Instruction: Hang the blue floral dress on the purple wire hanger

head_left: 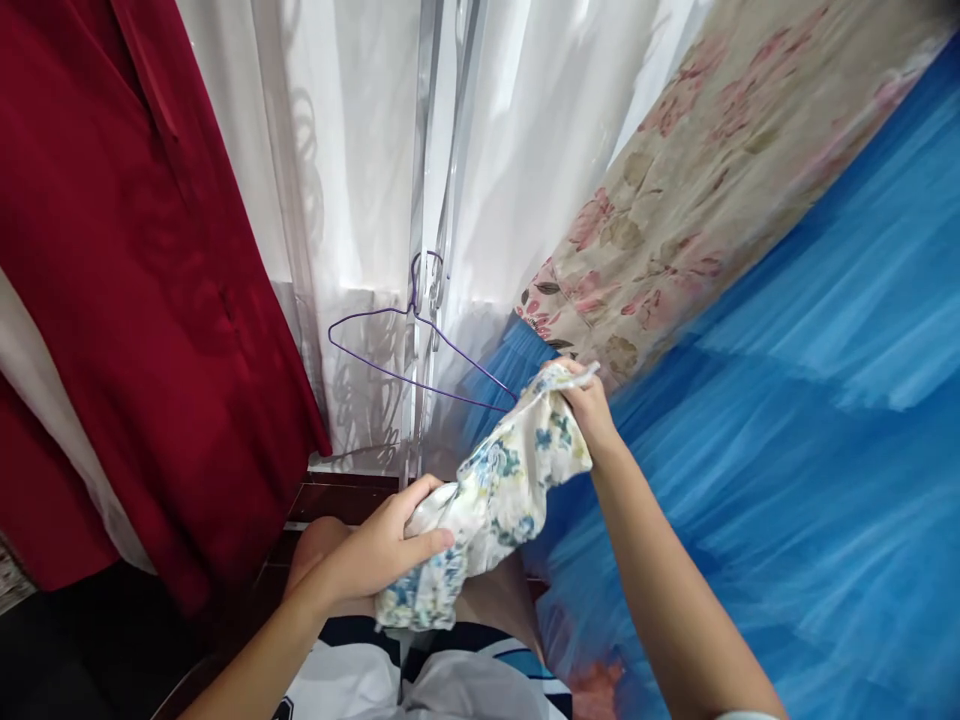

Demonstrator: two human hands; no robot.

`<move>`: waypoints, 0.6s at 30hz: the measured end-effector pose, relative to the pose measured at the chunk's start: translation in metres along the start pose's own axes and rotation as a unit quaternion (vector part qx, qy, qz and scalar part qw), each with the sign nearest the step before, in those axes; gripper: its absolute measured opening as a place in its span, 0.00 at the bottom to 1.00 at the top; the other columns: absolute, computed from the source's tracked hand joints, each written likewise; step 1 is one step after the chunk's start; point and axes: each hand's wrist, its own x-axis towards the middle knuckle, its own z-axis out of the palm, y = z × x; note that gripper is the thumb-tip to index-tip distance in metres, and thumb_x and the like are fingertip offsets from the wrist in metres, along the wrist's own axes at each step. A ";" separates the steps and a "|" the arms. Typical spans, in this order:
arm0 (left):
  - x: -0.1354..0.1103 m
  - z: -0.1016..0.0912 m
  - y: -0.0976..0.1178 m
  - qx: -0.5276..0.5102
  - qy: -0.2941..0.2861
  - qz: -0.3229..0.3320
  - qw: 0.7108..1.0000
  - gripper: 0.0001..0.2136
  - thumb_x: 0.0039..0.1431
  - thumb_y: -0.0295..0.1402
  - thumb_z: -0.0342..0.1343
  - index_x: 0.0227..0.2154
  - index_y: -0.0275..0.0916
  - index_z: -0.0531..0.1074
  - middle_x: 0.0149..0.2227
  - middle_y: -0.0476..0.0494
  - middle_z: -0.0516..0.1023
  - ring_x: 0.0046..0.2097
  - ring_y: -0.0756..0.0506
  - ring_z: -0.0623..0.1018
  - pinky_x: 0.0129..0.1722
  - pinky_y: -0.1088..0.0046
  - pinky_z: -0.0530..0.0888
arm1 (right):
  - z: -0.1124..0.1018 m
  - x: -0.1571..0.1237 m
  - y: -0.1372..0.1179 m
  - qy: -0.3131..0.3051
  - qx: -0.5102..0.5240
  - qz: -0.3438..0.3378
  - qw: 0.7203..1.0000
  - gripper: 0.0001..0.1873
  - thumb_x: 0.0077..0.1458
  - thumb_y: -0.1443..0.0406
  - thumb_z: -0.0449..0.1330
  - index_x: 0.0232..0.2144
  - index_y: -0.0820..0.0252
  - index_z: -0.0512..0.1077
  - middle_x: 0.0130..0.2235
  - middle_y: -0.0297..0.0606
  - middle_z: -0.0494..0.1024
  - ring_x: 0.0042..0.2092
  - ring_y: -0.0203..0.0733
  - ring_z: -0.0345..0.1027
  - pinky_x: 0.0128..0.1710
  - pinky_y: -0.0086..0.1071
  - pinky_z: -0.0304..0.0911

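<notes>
A white garment with a blue and green floral print is bunched between my hands above my lap. My left hand grips its lower left end, thumb on top of the cloth. Higher up on the right, my right hand is closed around the other end, its fingers mostly hidden behind the fabric. Just beyond the garment hangs a purple wire hanger with nothing on it. The hanger's right corner reaches close to my right hand.
White sheer curtains and narrow pale vertical strips hang ahead. A red cloth hangs at left. At right are a beige floral curtain and a layered blue tulle cloth. Dark reddish flooring shows below.
</notes>
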 end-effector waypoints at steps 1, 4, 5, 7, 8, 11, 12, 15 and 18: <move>0.000 -0.001 -0.005 0.015 0.019 0.003 1.000 0.18 0.58 0.42 0.60 0.49 0.42 0.70 0.45 0.45 0.75 0.46 0.43 0.73 0.45 0.71 0.70 | 0.004 0.012 0.005 -0.014 0.006 0.002 1.000 0.08 0.47 0.58 0.66 0.25 0.56 0.74 0.28 0.33 0.76 0.30 0.40 0.68 0.33 0.32 0.62; -0.002 -0.013 -0.011 0.000 0.055 0.026 0.998 0.14 0.62 0.43 0.56 0.41 0.38 0.72 0.37 0.46 0.74 0.40 0.45 0.72 0.39 0.73 0.70 | 0.027 0.038 0.019 -0.095 0.016 0.032 0.995 0.08 0.46 0.58 0.65 0.25 0.57 0.74 0.29 0.33 0.76 0.32 0.41 0.69 0.37 0.33 0.63; -0.004 -0.020 -0.010 -0.009 0.072 0.035 0.997 0.13 0.63 0.44 0.55 0.38 0.37 0.72 0.35 0.47 0.72 0.37 0.46 0.71 0.36 0.74 0.69 | 0.037 0.043 0.022 -0.118 0.024 0.046 0.992 0.08 0.46 0.59 0.65 0.26 0.57 0.74 0.28 0.33 0.76 0.32 0.40 0.69 0.37 0.33 0.63; -0.008 -0.036 -0.006 -0.027 0.121 0.047 0.991 0.13 0.62 0.43 0.57 0.34 0.37 0.71 0.30 0.49 0.69 0.33 0.49 0.69 0.31 0.77 0.67 | 0.056 0.049 0.027 -0.142 0.049 0.069 0.986 0.08 0.45 0.60 0.65 0.29 0.57 0.75 0.29 0.32 0.76 0.30 0.39 0.68 0.35 0.32 0.62; -0.009 -0.045 -0.003 -0.038 0.145 0.049 0.988 0.13 0.61 0.43 0.58 0.33 0.37 0.70 0.29 0.49 0.68 0.31 0.50 0.68 0.28 0.78 0.65 | 0.064 0.051 0.027 -0.146 0.065 0.080 0.984 0.10 0.44 0.61 0.66 0.31 0.57 0.75 0.29 0.31 0.76 0.30 0.38 0.68 0.34 0.31 0.61; -0.009 -0.075 -0.001 -0.056 0.193 0.059 0.978 0.13 0.60 0.43 0.58 0.34 0.37 0.69 0.29 0.49 0.70 0.30 0.49 0.70 0.27 0.78 0.65 | 0.079 0.055 0.027 -0.150 0.092 0.116 0.978 0.21 0.40 0.62 0.67 0.41 0.56 0.75 0.30 0.30 0.77 0.28 0.37 0.67 0.31 0.29 0.60; -0.006 -0.086 -0.005 -0.045 0.205 0.071 0.975 0.13 0.60 0.43 0.58 0.36 0.38 0.70 0.30 0.49 0.71 0.31 0.49 0.71 0.29 0.78 0.66 | 0.081 0.056 0.026 -0.151 0.093 0.130 0.975 0.24 0.39 0.62 0.67 0.44 0.57 0.75 0.29 0.30 0.77 0.27 0.37 0.67 0.30 0.29 0.59; 0.009 -0.121 -0.028 0.057 0.224 0.107 0.967 0.12 0.60 0.42 0.57 0.38 0.39 0.70 0.34 0.49 0.72 0.34 0.48 0.72 0.33 0.76 0.68 | 0.078 0.058 0.021 -0.163 0.095 0.176 0.966 0.29 0.40 0.61 0.66 0.48 0.60 0.75 0.26 0.31 0.77 0.26 0.38 0.67 0.28 0.30 0.59; 0.028 -0.157 -0.061 0.243 0.190 0.113 0.945 0.12 0.64 0.42 0.51 0.34 0.38 0.71 0.31 0.48 0.71 0.34 0.47 0.71 0.34 0.74 0.68 | 0.071 0.057 0.011 -0.178 0.109 0.207 0.956 0.30 0.41 0.61 0.66 0.50 0.61 0.76 0.24 0.30 0.77 0.25 0.38 0.69 0.28 0.31 0.61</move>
